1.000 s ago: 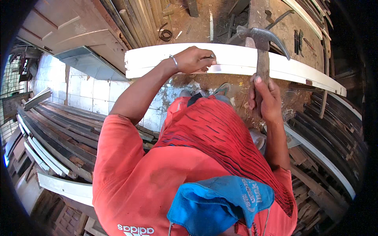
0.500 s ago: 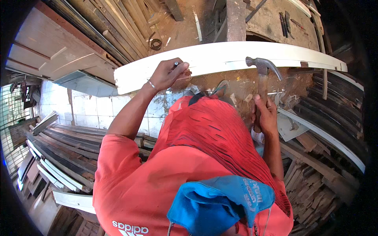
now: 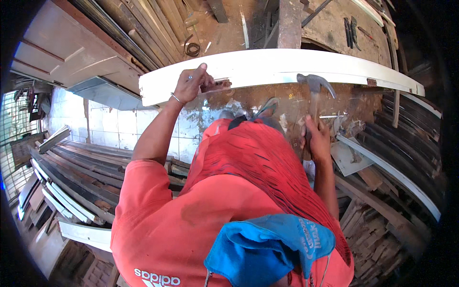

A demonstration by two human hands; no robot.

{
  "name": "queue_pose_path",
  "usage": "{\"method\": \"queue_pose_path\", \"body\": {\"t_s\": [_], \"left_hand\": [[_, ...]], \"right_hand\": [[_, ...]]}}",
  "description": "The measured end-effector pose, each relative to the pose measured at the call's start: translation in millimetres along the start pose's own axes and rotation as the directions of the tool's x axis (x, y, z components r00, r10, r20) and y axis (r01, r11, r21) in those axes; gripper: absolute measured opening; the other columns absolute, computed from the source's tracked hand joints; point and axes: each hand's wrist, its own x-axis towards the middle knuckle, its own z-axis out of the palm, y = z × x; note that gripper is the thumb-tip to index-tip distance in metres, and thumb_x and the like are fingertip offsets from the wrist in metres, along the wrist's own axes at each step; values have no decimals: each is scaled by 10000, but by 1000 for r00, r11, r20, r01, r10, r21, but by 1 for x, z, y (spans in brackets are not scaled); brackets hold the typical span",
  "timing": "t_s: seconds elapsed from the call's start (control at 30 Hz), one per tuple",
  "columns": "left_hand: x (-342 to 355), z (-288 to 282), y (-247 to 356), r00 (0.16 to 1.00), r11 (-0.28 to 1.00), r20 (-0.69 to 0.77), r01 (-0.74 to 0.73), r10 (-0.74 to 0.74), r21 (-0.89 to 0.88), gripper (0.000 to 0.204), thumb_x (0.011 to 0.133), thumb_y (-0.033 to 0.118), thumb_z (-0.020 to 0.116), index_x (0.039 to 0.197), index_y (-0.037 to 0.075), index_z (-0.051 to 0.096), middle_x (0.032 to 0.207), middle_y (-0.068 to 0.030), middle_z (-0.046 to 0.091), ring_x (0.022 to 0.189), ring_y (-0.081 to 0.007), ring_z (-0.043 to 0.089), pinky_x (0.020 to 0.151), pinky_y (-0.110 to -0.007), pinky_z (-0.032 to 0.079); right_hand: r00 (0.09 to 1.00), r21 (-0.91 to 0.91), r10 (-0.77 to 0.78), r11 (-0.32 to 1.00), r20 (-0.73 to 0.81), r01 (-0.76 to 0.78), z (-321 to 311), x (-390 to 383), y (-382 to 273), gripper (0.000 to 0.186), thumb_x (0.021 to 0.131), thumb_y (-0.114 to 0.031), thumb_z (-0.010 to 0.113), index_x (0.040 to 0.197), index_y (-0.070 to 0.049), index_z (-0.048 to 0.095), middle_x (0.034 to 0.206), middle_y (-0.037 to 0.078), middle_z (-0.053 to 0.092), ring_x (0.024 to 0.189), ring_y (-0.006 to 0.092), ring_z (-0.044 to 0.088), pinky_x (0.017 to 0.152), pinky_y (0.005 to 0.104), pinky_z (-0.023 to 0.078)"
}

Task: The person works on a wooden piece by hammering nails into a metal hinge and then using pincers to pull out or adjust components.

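A long white board [image 3: 267, 62] stretches across in front of me, with a rough brown recess [image 3: 222, 85] cut into its near edge. My left hand [image 3: 190, 86] is closed at that edge, just left of the recess, thumb raised. A small shiny spot shows at its fingers; what it grips is mostly hidden. In my right hand [image 3: 319, 138] is a claw hammer [image 3: 314, 85], held by its wooden handle. The hammer's head is up by the board's near edge, to the right of the recess; whether it touches the board I cannot tell.
A darker notch [image 3: 371, 82] marks the board's right part. Pliers [image 3: 354, 33] lie on a wooden bench [image 3: 330, 28] at the far right. Long timbers [image 3: 91, 165] are stacked at left, and wood scraps [image 3: 373, 234] are piled at right. A panelled door [image 3: 62, 43] leans at far left.
My left hand has shifted left along the board, uncovering more of the recess. The dark-tipped rod that stood up from its grip no longer shows clearly. The hammer has moved slightly left.
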Motion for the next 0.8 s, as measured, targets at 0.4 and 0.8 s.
{"method": "queue_pose_path", "body": {"t_s": [0.4,0.8], "left_hand": [[-19,50,34,979,970,-190,-32,79,241,679,1064,482,478,645,-35,614,614,-74,598,664,-155,625,643,-320,496],[-4,111,166,779,914,-478,-341,406,220,652,1100,459,376,606,37,423,623,-49,456,652,-192,575,657,-340,488]], "right_hand": [[999,-42,21,999,-40,-22,-46,22,15,327,972,-389,664,897,-81,585,676,19,550,471,125,521,422,289,420],[968,-122,13,992,250,19,-126,116,-28,321,977,-349,682,844,-86,555,649,22,553,445,123,514,418,289,418]]}}
